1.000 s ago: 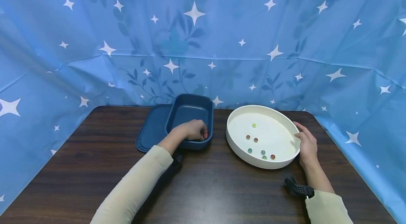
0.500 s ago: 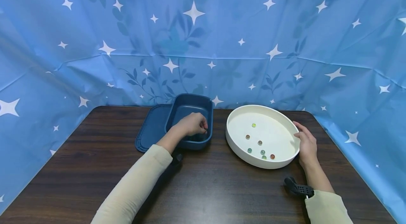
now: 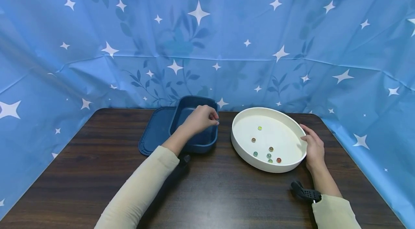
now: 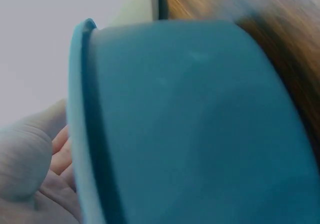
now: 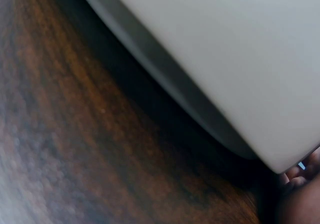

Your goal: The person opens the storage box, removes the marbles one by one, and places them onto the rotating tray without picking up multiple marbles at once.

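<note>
My left hand [image 3: 201, 119] is over the deep blue box [image 3: 201, 148], its fingertips near the right rim. Thumb and fingers are pinched together, with a small glassy speck, apparently a marble, at their tips. In the left wrist view the box's outer wall [image 4: 200, 124] covers the fingertips. At the far right, my right hand [image 3: 314, 148] grips the rim of a round white tray [image 3: 238, 146], thumb over the edge. Several glass marbles lie in the tray, among them a yellow one [image 3: 259, 128], a brown one [image 3: 271, 149] and a red one [image 3: 279, 160].
A flat blue lid [image 3: 155, 135] lies left of the box, partly under it. All stand towards the back of a dark wooden table [image 3: 210, 189]. Behind the table hangs a blue curtain [image 3: 227, 49] with stars.
My left hand has risen from inside the box and moved up and right towards its rim. One brown marble has rolled right and nearer in the tray. The right hand stays put.
</note>
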